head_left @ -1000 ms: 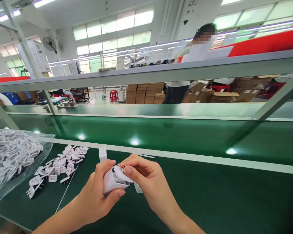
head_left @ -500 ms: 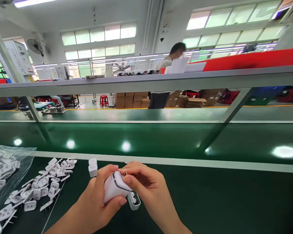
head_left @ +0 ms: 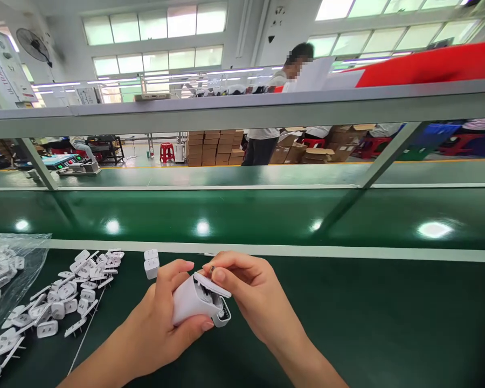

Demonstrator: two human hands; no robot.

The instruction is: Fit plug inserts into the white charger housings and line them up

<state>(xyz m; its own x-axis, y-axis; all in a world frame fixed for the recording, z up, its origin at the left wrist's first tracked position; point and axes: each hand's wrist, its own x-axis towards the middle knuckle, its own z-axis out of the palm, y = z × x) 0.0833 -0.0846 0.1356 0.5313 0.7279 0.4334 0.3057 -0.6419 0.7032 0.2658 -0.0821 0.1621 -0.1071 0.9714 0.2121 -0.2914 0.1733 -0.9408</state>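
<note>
My left hand (head_left: 161,318) is wrapped round a white charger housing (head_left: 191,303), held above the green bench. My right hand (head_left: 250,293) pinches a white plug cover plate (head_left: 211,284) by its metal prong, and the plate rests tilted on the housing's open end. A second white housing (head_left: 223,317) lies on the bench just under my hands, mostly hidden. Loose white plug plates (head_left: 67,296) with prongs are scattered on the bench to the left.
A clear plastic bag of more plug plates (head_left: 2,269) lies at the far left. Two small white adapters (head_left: 151,264) stand near the white strip (head_left: 307,251). Beyond are the green conveyor belt (head_left: 242,215) and a grey shelf rail (head_left: 242,110). A person (head_left: 267,143) stands behind by cardboard boxes.
The view has shifted a little. The cover plate now sits tilted up at the housing's open end, where before it lay flatter over it. Both hands keep their grip.
</note>
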